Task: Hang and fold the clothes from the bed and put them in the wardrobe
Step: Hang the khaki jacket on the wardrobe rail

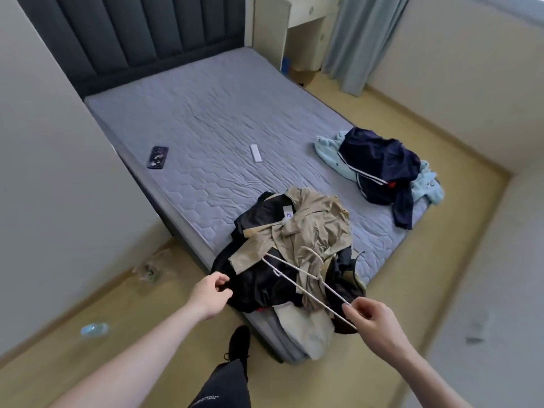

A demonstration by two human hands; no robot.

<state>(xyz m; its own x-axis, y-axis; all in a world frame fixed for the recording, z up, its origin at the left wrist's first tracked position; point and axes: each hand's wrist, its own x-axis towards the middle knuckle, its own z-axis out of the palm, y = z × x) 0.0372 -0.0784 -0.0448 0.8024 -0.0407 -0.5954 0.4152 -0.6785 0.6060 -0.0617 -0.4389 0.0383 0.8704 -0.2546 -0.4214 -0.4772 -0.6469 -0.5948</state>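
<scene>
Both bare arms reach forward.
Left hand (pixel 210 293) at 9 o'clock, fingers curled, pinching; right hand (pixel 372 318) at 4 o'clock, fingertips pinched.

The bed (pixel 223 119) wears a grey-lilac quilted cover stitched in hexagons, against a dark slate headboard (pixel 123 33). At its near corner, a beige coat (pixel 312 231) with black lining; a white wire hanger (pixel 306 278) on it. At the right edge, a navy garment (pixel 379 160) with white stripes over pale blue cloth (pixel 326 151)
</scene>
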